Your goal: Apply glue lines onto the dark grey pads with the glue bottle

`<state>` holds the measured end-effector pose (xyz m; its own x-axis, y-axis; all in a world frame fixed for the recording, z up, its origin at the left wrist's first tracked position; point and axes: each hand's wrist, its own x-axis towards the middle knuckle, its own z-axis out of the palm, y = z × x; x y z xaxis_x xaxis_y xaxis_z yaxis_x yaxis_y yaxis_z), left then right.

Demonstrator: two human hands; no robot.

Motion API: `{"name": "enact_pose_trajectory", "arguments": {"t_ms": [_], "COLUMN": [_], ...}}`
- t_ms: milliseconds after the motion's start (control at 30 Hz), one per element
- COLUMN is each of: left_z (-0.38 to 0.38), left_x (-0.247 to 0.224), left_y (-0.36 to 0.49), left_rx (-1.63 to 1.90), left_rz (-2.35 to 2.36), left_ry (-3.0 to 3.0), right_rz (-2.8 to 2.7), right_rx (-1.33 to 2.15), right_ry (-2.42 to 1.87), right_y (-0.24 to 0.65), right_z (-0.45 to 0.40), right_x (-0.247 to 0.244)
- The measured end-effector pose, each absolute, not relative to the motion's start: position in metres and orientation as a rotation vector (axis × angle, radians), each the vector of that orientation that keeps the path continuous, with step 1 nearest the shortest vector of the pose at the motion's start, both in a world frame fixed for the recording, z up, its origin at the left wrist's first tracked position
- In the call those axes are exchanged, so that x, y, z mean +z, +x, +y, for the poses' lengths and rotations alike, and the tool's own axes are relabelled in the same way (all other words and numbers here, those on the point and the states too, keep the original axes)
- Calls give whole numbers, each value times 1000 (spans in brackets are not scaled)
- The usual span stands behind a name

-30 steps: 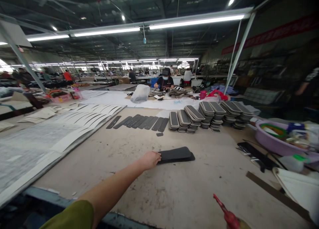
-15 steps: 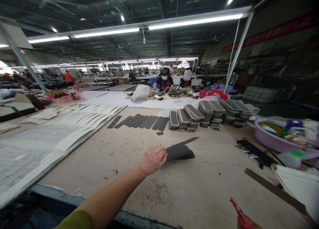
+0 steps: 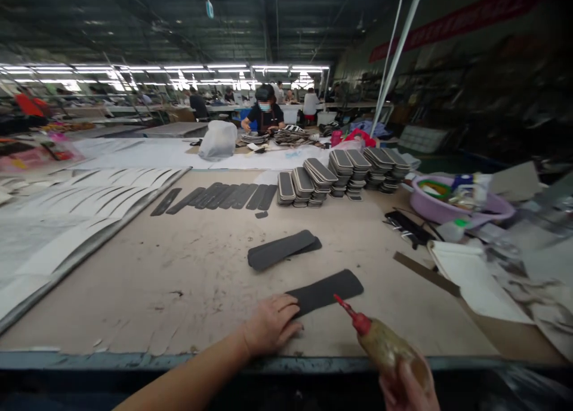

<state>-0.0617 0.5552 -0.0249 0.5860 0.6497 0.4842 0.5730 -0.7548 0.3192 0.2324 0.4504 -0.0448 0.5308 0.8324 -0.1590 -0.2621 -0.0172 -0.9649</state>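
My left hand is at the left end of a dark grey rounded strip, gripping it with the fingers over it and the thumb on the near side. The strip lies slantwise on the table. In my right hand is a squeeze glue bottle, yellowish-brown with a red nozzle. Its tip points up and left, over the strip's near edge; whether it touches is hard to tell. Two more overlapping dark strips lie just beyond.
Farther back are a row of dark strips and several stacks of light-edged pieces. White sheets cover the left. A purple basin, a brown strip and a white roll lie right. A person sits opposite.
My left hand has come nearer with one strip, while others now lie flat farther back. The glue bottle has risen into view from the lower right. My view has tilted down and turned right.
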Motion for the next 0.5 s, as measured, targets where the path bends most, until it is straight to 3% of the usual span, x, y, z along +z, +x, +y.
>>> {"name": "enact_pose_trajectory", "arguments": {"t_ms": [233,500], "left_z": [544,551], "left_x": [-31,-37], "left_y": [-91,-83], "left_rx": [827,892], "left_rz": [1029,1045], "left_ry": [2660,2599], "right_rz": [-956,-1332], "right_rx": [653,457], "right_ry": [-1482,-1491], "right_y": [196,173], "right_z": [467,481], "right_x": [-17,-25]}}
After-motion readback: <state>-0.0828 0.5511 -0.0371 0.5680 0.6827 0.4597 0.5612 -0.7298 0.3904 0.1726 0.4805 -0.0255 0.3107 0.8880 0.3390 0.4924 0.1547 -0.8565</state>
